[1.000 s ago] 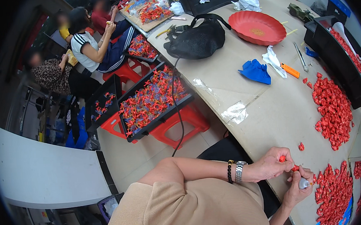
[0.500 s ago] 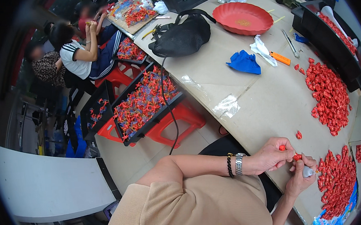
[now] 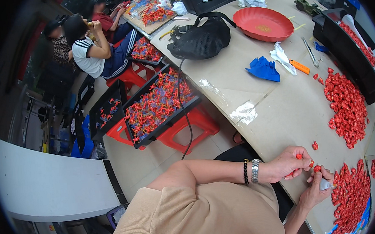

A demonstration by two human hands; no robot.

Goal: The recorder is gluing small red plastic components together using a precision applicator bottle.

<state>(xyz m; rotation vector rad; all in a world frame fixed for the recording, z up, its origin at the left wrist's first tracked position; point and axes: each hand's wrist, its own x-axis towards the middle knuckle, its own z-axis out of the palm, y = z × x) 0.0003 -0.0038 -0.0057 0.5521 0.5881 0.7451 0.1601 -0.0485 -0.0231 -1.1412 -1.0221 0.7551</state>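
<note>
My left hand (image 3: 291, 164), with a watch and a dark bead bracelet at the wrist, is closed around small red pieces (image 3: 311, 163). Just below it on the right, my right hand (image 3: 315, 191) grips a small whitish squeeze bottle (image 3: 325, 184), its pointed end toward the heap. Another red piece (image 3: 317, 169) shows at the right thumb and fingertips, close to the left fingers. Beside the right hand lies a heap of glossy red pieces (image 3: 352, 197) on a blue sheet. A single red piece (image 3: 315, 145) rests on the table above my hands.
A second red heap (image 3: 347, 108) lies farther up the table (image 3: 282, 110), by a black bin (image 3: 327, 29). Behind are a red dish (image 3: 263, 24), black mesh bag (image 3: 201, 40), blue cloth (image 3: 263, 69) and orange lighter (image 3: 300, 67). Left, a tray of figures (image 3: 160, 106) stands on red stools; several people sit beyond.
The view has shifted, so the table things appear slightly farther right. My hands have parted a little; the red pieces that met between the fingertips now show separately.
</note>
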